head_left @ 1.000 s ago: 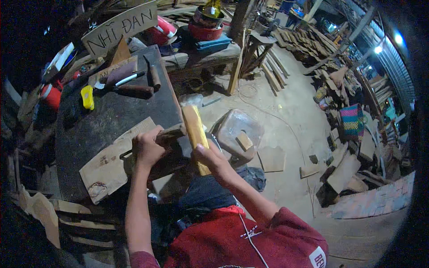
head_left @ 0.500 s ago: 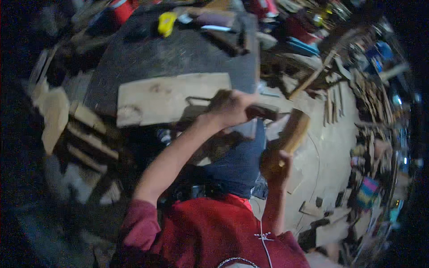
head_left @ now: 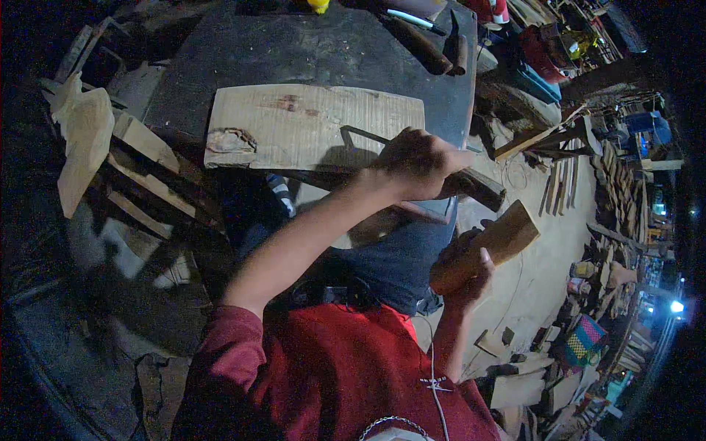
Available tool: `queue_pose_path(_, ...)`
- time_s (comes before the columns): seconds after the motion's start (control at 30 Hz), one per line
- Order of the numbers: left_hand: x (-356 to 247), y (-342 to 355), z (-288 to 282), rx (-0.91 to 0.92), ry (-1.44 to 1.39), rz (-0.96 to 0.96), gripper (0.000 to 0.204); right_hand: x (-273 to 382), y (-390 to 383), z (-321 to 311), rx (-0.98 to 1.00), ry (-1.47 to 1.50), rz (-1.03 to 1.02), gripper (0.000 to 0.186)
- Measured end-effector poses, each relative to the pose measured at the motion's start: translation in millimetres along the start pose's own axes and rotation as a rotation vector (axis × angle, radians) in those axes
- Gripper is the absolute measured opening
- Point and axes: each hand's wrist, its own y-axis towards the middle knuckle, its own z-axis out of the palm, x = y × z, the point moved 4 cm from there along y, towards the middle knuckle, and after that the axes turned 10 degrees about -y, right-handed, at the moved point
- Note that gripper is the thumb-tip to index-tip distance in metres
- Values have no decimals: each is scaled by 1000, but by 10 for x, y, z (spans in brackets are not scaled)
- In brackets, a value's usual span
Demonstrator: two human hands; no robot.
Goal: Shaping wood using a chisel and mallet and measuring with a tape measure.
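My left hand [head_left: 419, 165] is closed round a tool whose dark wooden handle [head_left: 478, 189] sticks out to the right of the fist. On the other side, a thin bent metal end [head_left: 364, 134] reaches left over a pale plank [head_left: 294, 121] and throws a shadow on it. The plank, with knots and a rough patch at its left end, lies along the near edge of a dark bench. To the right and nearer, my right hand [head_left: 471, 283] grips a brown wood block [head_left: 496, 246], thumb on top. The block tilts up to the right, apart from the handle.
On the dark bench [head_left: 279, 51] lie a wooden-handled tool [head_left: 419, 44], a slim pale-bladed tool [head_left: 412, 20] and a yellow object [head_left: 318, 6]. Cut wood pieces [head_left: 84, 143] are stacked at left. Wood scraps [head_left: 522, 386] and a colourful woven basket [head_left: 586, 338] stand at right.
The view has shifted, so the bench and plank sit higher in it. Both hands still hold the same things; the block now tilts more to the right.
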Motion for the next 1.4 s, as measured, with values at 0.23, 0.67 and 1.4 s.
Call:
queue_pose_path(0.23,108,-53,104,-20,51,28,22,121,-111,284,-132,-180,92,45)
queue_pose_path(0.67,82,4,113,12,58,36,27,290,-24,60,-175,-308,-79,59)
queue_pose_path(1.4,90,14,44,-87,22,53,23,267,-26,-168,-143,-137,4,53)
